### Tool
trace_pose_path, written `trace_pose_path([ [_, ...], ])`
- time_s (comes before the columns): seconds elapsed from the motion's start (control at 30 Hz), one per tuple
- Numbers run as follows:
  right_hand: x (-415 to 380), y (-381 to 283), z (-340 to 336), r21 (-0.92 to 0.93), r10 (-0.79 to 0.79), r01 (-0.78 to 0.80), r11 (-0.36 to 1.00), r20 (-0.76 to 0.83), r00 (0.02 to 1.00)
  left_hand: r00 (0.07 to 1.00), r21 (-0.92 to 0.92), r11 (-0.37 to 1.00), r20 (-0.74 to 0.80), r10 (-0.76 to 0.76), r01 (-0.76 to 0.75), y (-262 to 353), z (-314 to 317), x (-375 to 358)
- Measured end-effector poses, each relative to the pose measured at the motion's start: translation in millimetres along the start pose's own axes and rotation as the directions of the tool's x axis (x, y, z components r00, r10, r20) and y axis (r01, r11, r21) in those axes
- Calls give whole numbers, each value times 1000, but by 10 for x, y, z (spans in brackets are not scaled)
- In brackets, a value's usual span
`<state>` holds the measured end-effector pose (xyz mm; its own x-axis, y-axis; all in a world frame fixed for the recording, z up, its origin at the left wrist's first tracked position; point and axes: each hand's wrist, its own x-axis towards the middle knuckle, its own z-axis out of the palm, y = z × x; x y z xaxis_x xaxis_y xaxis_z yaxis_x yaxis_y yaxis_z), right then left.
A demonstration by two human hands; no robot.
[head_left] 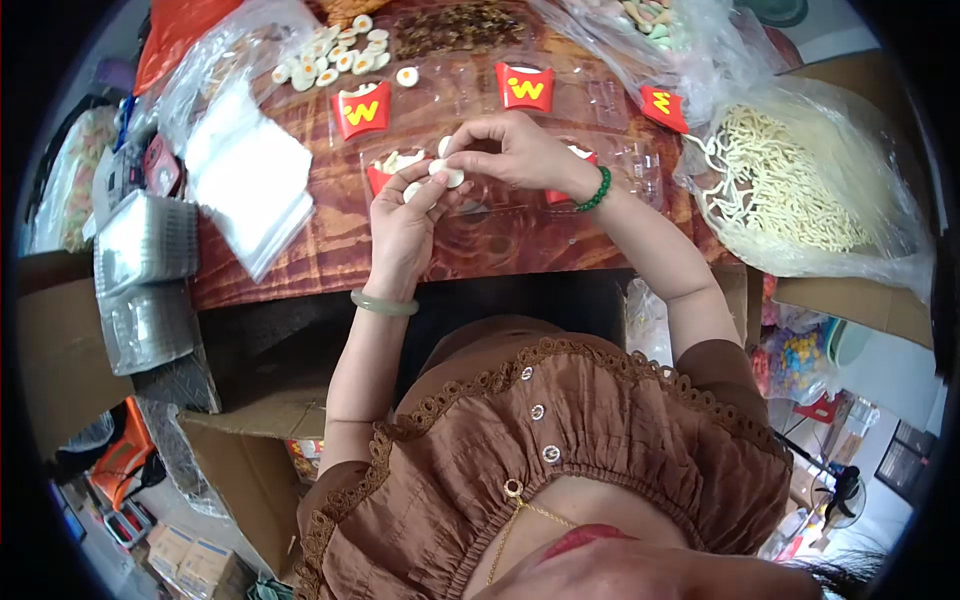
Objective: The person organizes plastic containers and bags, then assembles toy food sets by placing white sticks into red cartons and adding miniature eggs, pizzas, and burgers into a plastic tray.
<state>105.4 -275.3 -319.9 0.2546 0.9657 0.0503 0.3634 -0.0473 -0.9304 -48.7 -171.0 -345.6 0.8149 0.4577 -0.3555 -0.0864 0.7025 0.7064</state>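
Note:
My left hand [408,212] holds several small white round pieces [452,177] between its fingers, above the table's front half. My right hand [505,150] comes in from the right with thumb and forefinger pinched at the same pieces; another white piece shows by its fingertips. Below and behind my hands lie a red fries-style packet [380,180] with pale sticks in it and a second red packet [556,196], partly hidden by my right wrist. Farther back are two more red packets with a yellow mark, one at left [362,110] and one in the middle [524,88].
White-and-orange egg-like pieces [335,55] are heaped at the back left, beside brown bits [455,28]. A bag of pale curly sticks [780,185] lies right, near another red packet [662,108]. White plastic sheets [245,170] and stacked clear trays [150,240] are at left.

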Motion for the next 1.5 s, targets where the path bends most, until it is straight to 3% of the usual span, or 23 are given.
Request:
trace_pose_path([
  [0.1,-168,-32,-170,-179,-92,86,980,-26,995,999,18,999,18,-47,47,-115,162,78],
  [0.13,-234,-120,-216,-66,62,-61,996,5,998,998,21,998,29,-60,59,-157,215,100],
  [0.23,-383,-56,-439,-68,19,-20,997,-21,1000,989,106,989,100,-110,99,-212,446,164],
  [0.27,-416,-61,-562,-127,-27,15,992,-92,995,988,104,989,104,-111,100,-212,489,187],
  [0.33,-418,-48,-823,-354,79,-228,907,-389,918,966,12,977,150,-211,211,-234,533,218],
  [0.4,-307,320,-1113,-400,38,-257,880,-480,876,959,28,973,168,-229,228,-302,507,292],
  [0.47,-232,694,-1287,-790,-206,-305,531,-470,858,906,-145,924,300,-300,354,-315,472,322],
  [0.6,-90,860,-1265,-866,-181,-335,371,-422,888,867,-258,871,399,-297,417,-309,474,323],
  [0.67,-64,900,-1239,-783,-16,-319,534,-387,922,885,-251,896,389,-254,367,-269,484,301],
  [0.7,-61,948,-1246,-781,-12,-317,538,-383,924,888,-252,895,383,-256,367,-277,476,302],
  [0.77,-71,1042,-1323,-528,5,-340,778,-537,844,895,-216,921,386,-225,325,-301,488,329],
  [0.93,-84,1046,-1370,-527,29,-352,773,-526,850,885,-188,939,427,-185,287,-301,588,286],
  [1.0,-109,987,-1376,-583,-92,-285,761,-531,842,894,-167,952,415,-168,256,-292,593,252],
  [1.07,-178,741,-1231,-518,-86,-234,823,-520,850,880,-173,958,457,-130,231,-307,566,259],
  [1.1,-244,482,-1092,-277,9,-117,954,-364,931,883,-175,958,452,-128,228,-297,564,261],
  [1.13,-319,237,-975,10,51,-51,999,-180,982,878,-150,964,460,-129,220,-285,578,260],
  [1.2,-440,-164,-844,-50,79,-74,996,105,991,865,-116,967,481,-145,227,-306,606,238],
  [1.23,-470,-128,-815,-130,0,18,991,137,991,873,-90,970,462,-159,225,-315,617,232],
  [1.37,-635,-237,-845,-11,155,-155,988,120,981,871,-62,963,444,-210,263,-354,668,187],
  [1.43,-713,-255,-838,-88,2,1,996,39,999,870,-50,955,428,-245,293,-376,696,157],
  [1.5,-787,-191,-836,-81,-81,79,994,-14,997,864,-190,914,439,-247,358,-410,732,160],
])
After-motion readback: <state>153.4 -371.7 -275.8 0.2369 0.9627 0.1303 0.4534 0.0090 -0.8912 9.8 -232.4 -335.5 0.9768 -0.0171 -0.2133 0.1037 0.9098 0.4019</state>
